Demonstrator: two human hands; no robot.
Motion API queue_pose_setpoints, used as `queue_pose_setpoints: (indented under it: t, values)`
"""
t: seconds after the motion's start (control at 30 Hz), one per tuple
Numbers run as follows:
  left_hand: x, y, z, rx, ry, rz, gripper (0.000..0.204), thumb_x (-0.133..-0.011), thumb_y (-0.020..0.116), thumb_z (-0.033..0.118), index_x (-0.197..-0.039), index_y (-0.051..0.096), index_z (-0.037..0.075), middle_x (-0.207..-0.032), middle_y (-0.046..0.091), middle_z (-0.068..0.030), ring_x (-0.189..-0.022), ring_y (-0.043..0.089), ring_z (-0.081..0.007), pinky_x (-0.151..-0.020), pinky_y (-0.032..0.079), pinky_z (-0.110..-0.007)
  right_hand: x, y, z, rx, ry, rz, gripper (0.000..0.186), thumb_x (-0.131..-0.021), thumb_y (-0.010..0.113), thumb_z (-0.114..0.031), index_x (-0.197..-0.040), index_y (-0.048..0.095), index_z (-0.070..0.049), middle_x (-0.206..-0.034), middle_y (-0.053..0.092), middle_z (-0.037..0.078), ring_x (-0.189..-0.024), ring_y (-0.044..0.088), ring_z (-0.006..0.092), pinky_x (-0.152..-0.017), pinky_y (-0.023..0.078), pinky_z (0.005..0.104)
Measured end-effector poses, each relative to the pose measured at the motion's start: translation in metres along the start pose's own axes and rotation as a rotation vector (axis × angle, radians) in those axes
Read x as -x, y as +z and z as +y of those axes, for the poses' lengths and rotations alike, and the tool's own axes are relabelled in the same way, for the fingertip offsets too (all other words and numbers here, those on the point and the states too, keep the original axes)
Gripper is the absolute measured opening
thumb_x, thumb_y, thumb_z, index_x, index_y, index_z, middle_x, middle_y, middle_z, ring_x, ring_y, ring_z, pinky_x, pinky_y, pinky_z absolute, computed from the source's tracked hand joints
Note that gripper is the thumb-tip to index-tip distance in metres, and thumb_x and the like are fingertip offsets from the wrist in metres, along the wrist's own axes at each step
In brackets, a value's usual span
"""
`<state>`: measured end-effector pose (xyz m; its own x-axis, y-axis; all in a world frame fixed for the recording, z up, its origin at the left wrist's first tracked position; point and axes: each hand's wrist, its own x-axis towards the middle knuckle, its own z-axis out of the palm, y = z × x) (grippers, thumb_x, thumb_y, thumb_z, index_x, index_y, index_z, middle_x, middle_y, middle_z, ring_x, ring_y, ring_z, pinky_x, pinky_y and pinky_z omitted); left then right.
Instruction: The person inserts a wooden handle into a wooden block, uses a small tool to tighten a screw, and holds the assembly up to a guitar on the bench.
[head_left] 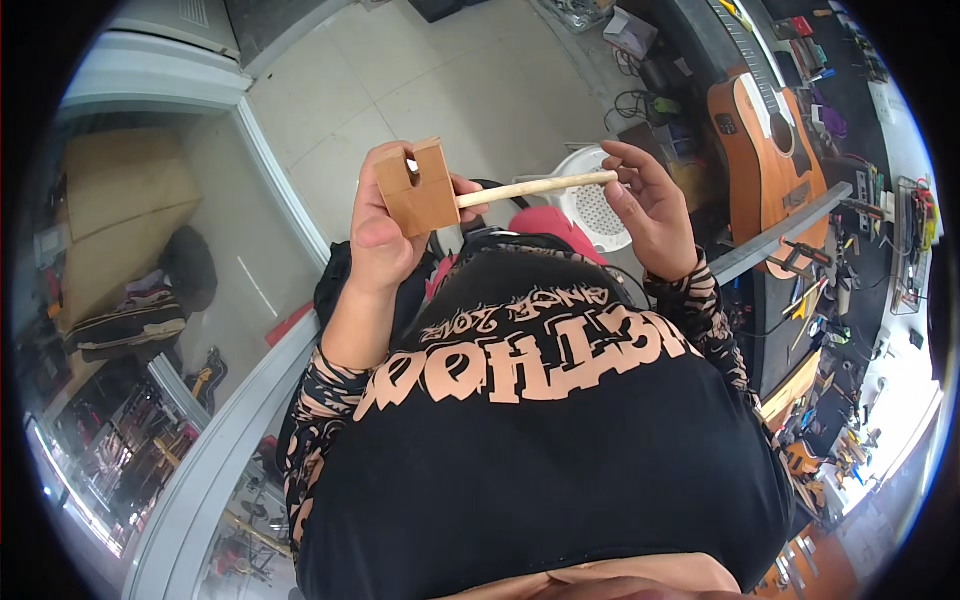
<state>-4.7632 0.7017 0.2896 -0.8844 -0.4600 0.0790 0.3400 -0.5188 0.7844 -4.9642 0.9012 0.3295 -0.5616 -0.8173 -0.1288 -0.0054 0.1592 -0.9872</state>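
Note:
My left hand [375, 235] is wrapped round a reddish-brown wooden block [425, 200] with a notch cut into its far edge. From the block's right side a pale, thin wooden stick [535, 188] runs out to the right, rising slightly; whether it is fixed in the block or only pressed against it, I cannot tell. The stick's free end rests between the thumb and fingers of my right hand [650, 215], which grips it lightly at the tip. Both hands are raised in front of my black printed shirt, above the floor.
A white plastic stool [597, 205] stands beyond my right hand, with a pink thing [550, 228] next to it. To the right, an acoustic guitar [765, 160] lies by a dark workbench crowded with tools and clamps. A glass partition with a pale frame [270, 160] runs along my left.

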Motion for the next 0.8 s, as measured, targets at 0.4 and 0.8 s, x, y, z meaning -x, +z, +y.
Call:
queue_pose_setpoints:
  t: [0.4,0.8]
  values:
    - [-0.040,-0.001,0.008,-0.041,-0.061,0.056,0.092,-0.074,0.041,0.077,-0.124,0.031,0.000,-0.103,0.060,-0.0251,-0.090,0.066,-0.0364,-0.079,0.058,-0.041,-0.021,-0.001,-0.001,-0.199,-0.025,0.081,0.032,-0.092,0.059,-0.007,-0.121,0.052,0.006,-0.106,0.063,0.011,-0.096,0.059,0.0107,-0.087,0.047,0.0236]
    - [-0.219,0.007,-0.028,-0.082,-0.278,-0.156,0.096,-0.078,0.040,0.074,-0.129,0.035,-0.006,-0.108,0.058,-0.0253,-0.092,0.065,-0.0336,-0.082,0.057,-0.037,-0.100,-0.097,0.018,-0.018,-0.062,0.341,0.027,-0.090,0.064,-0.013,-0.112,0.060,0.001,-0.095,0.066,0.006,-0.086,0.059,0.0091,-0.080,0.048,0.0244]
